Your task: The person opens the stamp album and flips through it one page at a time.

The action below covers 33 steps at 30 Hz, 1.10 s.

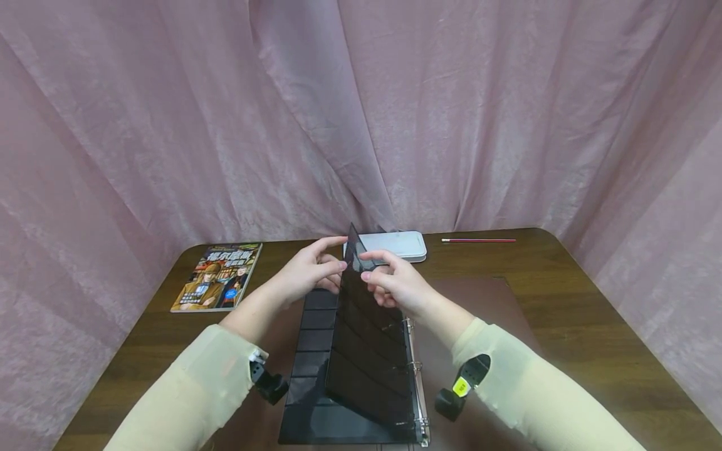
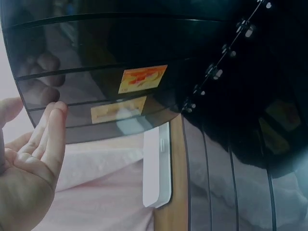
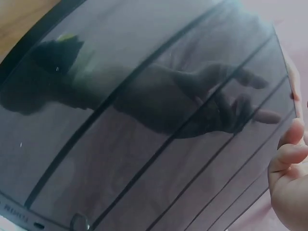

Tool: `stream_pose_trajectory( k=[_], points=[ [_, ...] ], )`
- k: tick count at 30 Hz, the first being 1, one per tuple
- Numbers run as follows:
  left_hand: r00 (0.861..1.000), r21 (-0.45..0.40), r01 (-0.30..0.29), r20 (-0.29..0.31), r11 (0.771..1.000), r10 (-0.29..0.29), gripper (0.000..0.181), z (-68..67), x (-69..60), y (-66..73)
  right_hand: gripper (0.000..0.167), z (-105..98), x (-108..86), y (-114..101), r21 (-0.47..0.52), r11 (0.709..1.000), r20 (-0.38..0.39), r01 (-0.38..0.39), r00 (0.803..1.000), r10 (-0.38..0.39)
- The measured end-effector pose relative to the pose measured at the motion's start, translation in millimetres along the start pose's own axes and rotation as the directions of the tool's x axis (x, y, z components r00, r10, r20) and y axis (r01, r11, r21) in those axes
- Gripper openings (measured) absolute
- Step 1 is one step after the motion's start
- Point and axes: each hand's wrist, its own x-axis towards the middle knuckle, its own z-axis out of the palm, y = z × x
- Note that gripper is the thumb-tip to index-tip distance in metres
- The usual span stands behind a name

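Note:
A black leaf (image 1: 366,338) of a ring-bound pocket album stands raised on its rings, with another black pocket page (image 1: 316,351) flat beneath. My left hand (image 1: 316,269) holds the raised leaf at its far outer corner, thumb and index finger at the edge. Across the leaf, my right hand (image 1: 397,282) is near the same corner, thumb and index finger apart with nothing visibly between them. In the left wrist view, two orange stamp-like pieces, an upper one (image 2: 142,79) and a lower one (image 2: 118,109), sit in the leaf's pockets. The right wrist view shows glossy pocket strips reflecting a hand.
A white case (image 1: 395,244) lies behind the album at the table's back edge. An illustrated book (image 1: 217,279) is at the left, a red pencil (image 1: 479,240) at the back right. The brown album cover (image 1: 479,313) spreads over the wooden table (image 1: 586,326). Pink curtains hang around.

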Motion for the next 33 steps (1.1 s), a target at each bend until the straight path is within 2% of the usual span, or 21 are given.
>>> stream_pose_trajectory(
  k=[10,19,29,33],
  points=[
    [0.999,0.068,0.020,-0.034,0.997,-0.018,0.054,-11.2,-10.9,-4.3,0.052,-19.9,-7.8,9.1,-0.089,0.996,-0.036,-0.022,0.999,0.019],
    [0.997,0.122,0.051,-0.057,0.991,-0.044,0.053,-21.0,-22.0,-12.4,0.048,-38.8,-15.3,12.4,-0.177,0.983,-0.076,-0.038,0.997,0.025],
    [0.992,0.218,0.082,-0.112,0.972,-0.059,0.054,-34.6,-31.1,-39.0,0.050,-63.5,-24.1,17.7,-0.224,0.974,-0.111,-0.034,0.994,0.009],
    [0.991,0.285,0.096,-0.118,0.954,-0.065,0.055,-40.6,-35.6,-53.1,0.052,-77.2,-29.1,18.6,-0.271,0.962,-0.117,-0.036,0.993,0.004]
  ],
)
